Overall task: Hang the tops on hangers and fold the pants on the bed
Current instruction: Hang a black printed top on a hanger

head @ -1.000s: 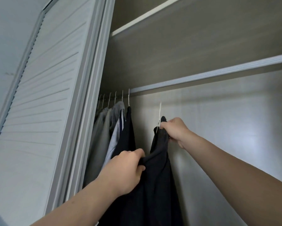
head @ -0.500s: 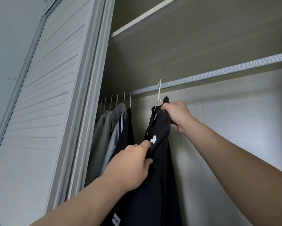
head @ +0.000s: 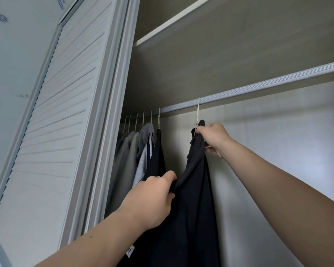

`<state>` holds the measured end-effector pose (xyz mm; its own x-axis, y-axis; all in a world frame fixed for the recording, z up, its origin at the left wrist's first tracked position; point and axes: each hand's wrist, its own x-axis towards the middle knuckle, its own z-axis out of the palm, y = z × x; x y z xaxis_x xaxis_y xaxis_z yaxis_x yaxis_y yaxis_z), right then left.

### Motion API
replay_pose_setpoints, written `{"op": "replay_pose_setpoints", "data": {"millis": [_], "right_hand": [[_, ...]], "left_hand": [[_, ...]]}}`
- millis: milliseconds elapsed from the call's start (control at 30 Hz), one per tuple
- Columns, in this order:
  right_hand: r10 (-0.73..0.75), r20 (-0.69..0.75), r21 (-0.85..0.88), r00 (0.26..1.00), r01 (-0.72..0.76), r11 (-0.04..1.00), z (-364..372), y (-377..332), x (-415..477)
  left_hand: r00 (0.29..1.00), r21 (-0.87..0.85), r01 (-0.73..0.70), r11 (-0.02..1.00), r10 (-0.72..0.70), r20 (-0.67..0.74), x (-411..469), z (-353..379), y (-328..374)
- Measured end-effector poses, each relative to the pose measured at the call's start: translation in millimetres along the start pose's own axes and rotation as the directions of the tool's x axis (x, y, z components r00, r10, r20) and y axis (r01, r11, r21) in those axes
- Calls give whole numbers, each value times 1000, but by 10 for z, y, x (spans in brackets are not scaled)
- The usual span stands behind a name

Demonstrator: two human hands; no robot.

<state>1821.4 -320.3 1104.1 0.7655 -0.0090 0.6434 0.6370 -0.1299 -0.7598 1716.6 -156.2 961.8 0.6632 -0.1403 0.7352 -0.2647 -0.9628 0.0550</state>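
Note:
A black top (head: 195,189) hangs on a white hanger (head: 198,110) whose hook sits over the silver closet rail (head: 258,87). My right hand (head: 212,137) grips the hanger's neck together with the top's collar. Lower down, my left hand (head: 152,197) grips a bunch of the top's fabric at its left side. The lower part of the top runs out of the frame.
Several grey, white and dark tops (head: 139,151) hang on white hangers at the rail's left end. A louvred closet door (head: 52,132) stands at the left. A shelf (head: 220,45) runs above the rail; the rail to the right is bare.
My right hand lifted the hanger from below the rail until its hook went over the rail. My left hand kept hold of the fabric and rose with it.

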Motion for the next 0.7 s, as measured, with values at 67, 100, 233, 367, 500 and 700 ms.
{"op": "replay_pose_setpoints", "data": {"millis": [67, 100, 233, 367, 500, 700], "right_hand": [[2, 61, -86, 998, 4, 996, -24, -64, -57], [-4, 95, -182, 996, 21, 983, -34, -102, -88], [-37, 182, -429, 983, 113, 896, 26, -231, -253], [-123, 195, -434, 973, 198, 879, 165, -252, -277], [-171, 232, -333, 958, 243, 911, 333, -167, -165], [-117, 294, -160, 949, 170, 972, 636, 104, 130]], "left_hand": [[1000, 14, 11, 1000, -11, -4, -6, 3, -24], [1000, 19, 16, 1000, -16, -7, -5, 1, -31], [1000, 37, 21, 999, -21, -2, -19, 0, -30], [999, 52, 29, 998, -28, -18, -46, -38, -24], [997, 77, 74, 994, -71, -36, -68, -95, -49], [990, 120, 139, 983, -138, -23, -113, -158, -120]]}}
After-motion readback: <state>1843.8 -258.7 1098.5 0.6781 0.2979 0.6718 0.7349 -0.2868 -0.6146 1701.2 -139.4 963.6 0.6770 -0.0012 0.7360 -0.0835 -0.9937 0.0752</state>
